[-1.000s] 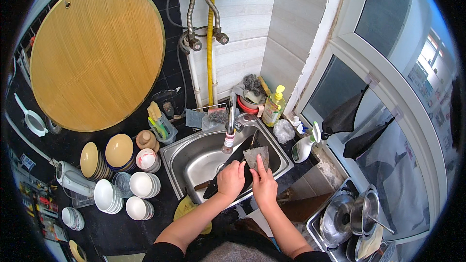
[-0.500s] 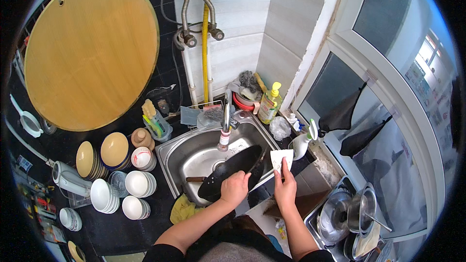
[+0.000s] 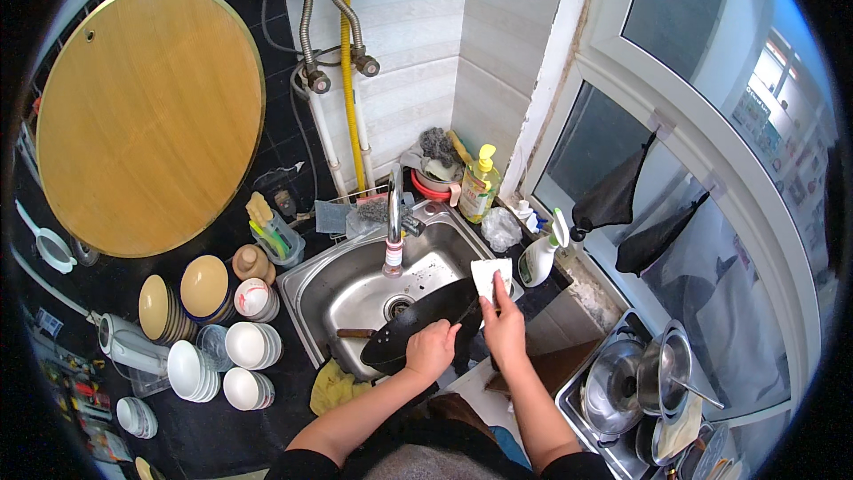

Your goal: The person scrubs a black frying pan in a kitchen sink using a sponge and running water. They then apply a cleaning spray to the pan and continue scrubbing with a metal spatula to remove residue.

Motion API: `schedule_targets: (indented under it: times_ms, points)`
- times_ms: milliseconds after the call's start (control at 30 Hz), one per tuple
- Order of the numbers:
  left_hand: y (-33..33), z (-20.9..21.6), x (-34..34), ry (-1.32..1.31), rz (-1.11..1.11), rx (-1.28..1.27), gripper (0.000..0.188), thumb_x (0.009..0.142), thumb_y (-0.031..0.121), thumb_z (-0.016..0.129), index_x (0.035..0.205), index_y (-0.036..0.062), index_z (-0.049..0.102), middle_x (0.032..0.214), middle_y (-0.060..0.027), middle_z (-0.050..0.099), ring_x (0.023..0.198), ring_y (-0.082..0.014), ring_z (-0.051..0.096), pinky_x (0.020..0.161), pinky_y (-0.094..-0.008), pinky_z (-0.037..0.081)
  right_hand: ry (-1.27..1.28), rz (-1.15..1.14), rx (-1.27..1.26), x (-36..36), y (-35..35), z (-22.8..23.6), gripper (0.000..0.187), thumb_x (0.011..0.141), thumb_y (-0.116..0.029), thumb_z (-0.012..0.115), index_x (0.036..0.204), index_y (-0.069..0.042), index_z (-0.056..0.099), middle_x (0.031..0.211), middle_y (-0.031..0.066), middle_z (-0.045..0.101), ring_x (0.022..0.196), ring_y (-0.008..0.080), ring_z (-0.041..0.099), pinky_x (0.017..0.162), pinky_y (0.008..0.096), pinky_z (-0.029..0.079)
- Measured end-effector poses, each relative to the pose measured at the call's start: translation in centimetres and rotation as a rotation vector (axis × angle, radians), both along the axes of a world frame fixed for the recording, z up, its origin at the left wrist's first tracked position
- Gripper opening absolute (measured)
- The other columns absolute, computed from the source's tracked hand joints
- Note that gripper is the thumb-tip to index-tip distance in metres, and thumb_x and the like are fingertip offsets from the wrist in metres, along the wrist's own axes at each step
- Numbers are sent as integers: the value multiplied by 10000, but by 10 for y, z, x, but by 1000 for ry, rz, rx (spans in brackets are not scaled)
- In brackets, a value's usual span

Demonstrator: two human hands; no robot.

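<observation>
A black wok (image 3: 418, 320) with a wooden handle lies tilted over the steel sink (image 3: 333, 289). My left hand (image 3: 433, 348) grips the wok's near rim. My right hand (image 3: 504, 327) holds a white cloth (image 3: 490, 274) up at the wok's right rim, over the sink's right edge. The faucet (image 3: 393, 224) stands behind the wok with no water visibly running.
Stacks of bowls (image 3: 227, 351) and a white kettle (image 3: 129, 345) crowd the dark counter on the left. A round wooden board (image 3: 147, 116) leans on the wall. A yellow soap bottle (image 3: 480, 185) and a spray bottle (image 3: 542, 253) stand at the right. Pots (image 3: 644, 382) sit at lower right.
The wok has been lifted and tilted out of the basin toward the right. My right hand took the white cloth from inside the sink to the wok's right rim.
</observation>
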State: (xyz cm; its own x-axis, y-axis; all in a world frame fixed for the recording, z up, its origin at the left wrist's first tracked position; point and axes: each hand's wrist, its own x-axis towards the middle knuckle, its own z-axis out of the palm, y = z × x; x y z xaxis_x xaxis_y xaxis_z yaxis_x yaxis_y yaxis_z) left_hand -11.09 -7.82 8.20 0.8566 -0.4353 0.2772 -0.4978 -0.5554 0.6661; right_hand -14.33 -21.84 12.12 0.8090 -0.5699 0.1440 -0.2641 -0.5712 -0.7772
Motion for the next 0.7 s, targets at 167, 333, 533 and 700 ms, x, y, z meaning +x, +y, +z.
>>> schedule_targets:
  times_ms: [167,333,533,700]
  points:
    - [0,-6,4,-26,-40,61,346,882,293,573,660,38,498,639,-163,563,597,-376,569,523,-454,455,127,-20,15,-8,-33,-8,769,854,-246,613,1459,-88,166,1085,270,603,971,415,597,815,429,470]
    - [7,-26,7,-25,-108,130,317,895,284,556,689,48,504,652,-149,578,607,-347,592,537,-435,479,170,-62,159,-5,-51,-21,774,768,-148,702,1385,23,268,1160,270,572,1109,349,563,926,375,436]
    - [0,-31,7,16,-154,78,337,887,283,571,672,34,494,635,-159,546,606,-373,570,524,-454,457,287,10,125,0,-112,-108,771,722,-102,730,1371,19,330,1050,187,638,715,217,645,609,325,519]
    - [-3,-36,6,69,-219,187,308,902,276,543,717,31,520,666,-157,585,632,-343,603,554,-430,490,433,51,147,24,-121,-112,782,731,-130,714,1391,15,320,968,173,660,625,187,625,560,316,506]
